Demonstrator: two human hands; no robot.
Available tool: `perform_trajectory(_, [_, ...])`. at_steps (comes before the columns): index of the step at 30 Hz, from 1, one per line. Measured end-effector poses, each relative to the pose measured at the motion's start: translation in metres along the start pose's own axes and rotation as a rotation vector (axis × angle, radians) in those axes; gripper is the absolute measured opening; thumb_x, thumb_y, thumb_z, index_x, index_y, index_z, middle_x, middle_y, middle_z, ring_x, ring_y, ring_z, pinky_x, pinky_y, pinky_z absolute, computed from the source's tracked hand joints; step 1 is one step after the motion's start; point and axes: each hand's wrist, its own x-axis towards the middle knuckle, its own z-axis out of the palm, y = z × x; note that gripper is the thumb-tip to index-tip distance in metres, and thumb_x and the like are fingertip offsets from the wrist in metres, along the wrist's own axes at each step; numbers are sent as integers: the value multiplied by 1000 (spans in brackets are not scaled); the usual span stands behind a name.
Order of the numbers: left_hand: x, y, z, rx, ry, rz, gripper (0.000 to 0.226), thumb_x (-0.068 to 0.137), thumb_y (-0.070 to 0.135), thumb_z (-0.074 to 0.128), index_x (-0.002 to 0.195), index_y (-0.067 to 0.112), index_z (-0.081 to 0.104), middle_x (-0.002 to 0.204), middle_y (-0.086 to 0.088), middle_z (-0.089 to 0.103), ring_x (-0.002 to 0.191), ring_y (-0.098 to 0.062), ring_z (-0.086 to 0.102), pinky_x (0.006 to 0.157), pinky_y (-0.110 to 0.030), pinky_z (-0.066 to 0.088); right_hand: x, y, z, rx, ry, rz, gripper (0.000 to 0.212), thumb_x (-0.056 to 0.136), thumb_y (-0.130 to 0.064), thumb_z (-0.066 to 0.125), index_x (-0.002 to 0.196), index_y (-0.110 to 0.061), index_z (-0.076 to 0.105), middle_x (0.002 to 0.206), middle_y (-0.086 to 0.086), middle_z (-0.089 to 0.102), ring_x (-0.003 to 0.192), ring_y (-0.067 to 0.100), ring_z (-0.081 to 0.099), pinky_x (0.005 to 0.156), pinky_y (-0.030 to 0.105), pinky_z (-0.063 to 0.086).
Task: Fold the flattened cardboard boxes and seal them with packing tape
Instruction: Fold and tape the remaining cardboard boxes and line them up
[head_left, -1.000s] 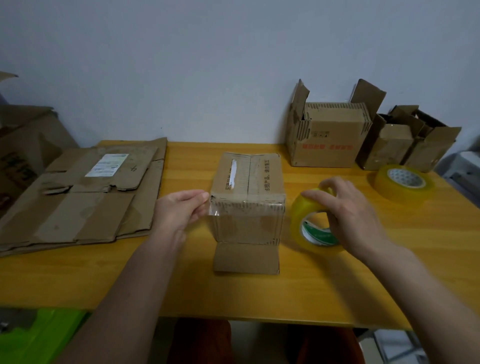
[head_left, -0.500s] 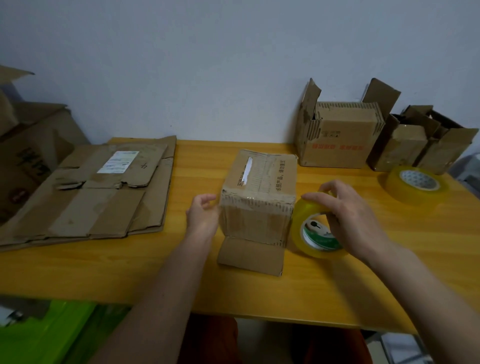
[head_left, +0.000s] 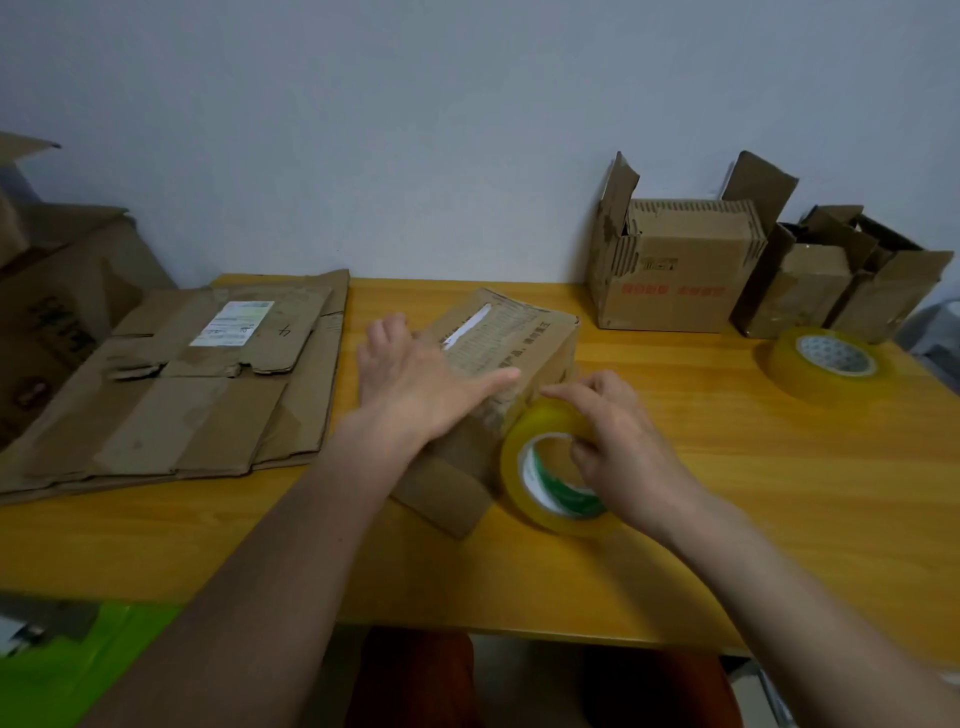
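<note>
box: (head_left: 511, 338) small brown corrugated cardboard, rectangular, worn, printed text and a white torn strip on top; sits mid-table; long axis runs from about 7 to 1 o'clock, far end toward 1; one loose flap lies flat on the table at the near end, toward 7.
left hand: (head_left: 415, 379) palm down, fingers straight, pressing flat on top of the box; index finger points to 3 o'clock along the near top edge; not gripping.
right hand: (head_left: 618, 441) fingers curled over the tape roll, grasping it; index finger stretched toward the box's near right corner.
tape roll: (head_left: 550, 467) clear yellowish glossy ring, green-and-white inner core; stands on edge, tilted, touching the box's right side at its near corner; hole faces the camera, about 6 o'clock.
second tape roll: (head_left: 826, 361) same yellowish look, lies flat at 3 o'clock of the box, well apart, honeycomb-pattern core.
flattened boxes: (head_left: 197, 384) stack of creased brown cardboard sheets with old tape strips and a white label, at 9 o'clock of the box, near it.
folded boxes: (head_left: 675, 280) one with red print, flaps up, at 1 o'clock by the wall; smaller open ones just beside it on the right.
table: (head_left: 779, 493) smooth orange-yellow wood.
wall: (head_left: 415, 130) plain, pale grey.
</note>
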Motion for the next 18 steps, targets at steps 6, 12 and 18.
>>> perform_trajectory(6, [-2,18,15,258,-20,248,96,81,82,28,146,12,36,151,-13,37,141,-29,26,120,-45,6,-6,-4,-4,345,-214,106,58,86,-31,68,138,-31,43,123,-11,44,114,5,44,94,18,38])
perform_trajectory(12, [8,7,12,188,-140,415,90,85,76,31,154,19,17,162,-6,13,148,-24,9,119,-41,-3,11,68,-8,55,-54,409,37,94,-36,55,125,-16,59,121,5,60,105,21,56,89,38,49])
perform_trajectory(18, [30,0,6,104,-264,540,87,84,71,43,154,28,13,163,3,2,149,-13,-2,119,-39,-10,5,108,39,-342,-205,483,25,98,-28,48,109,-8,59,115,13,50,107,32,44,85,37,39])
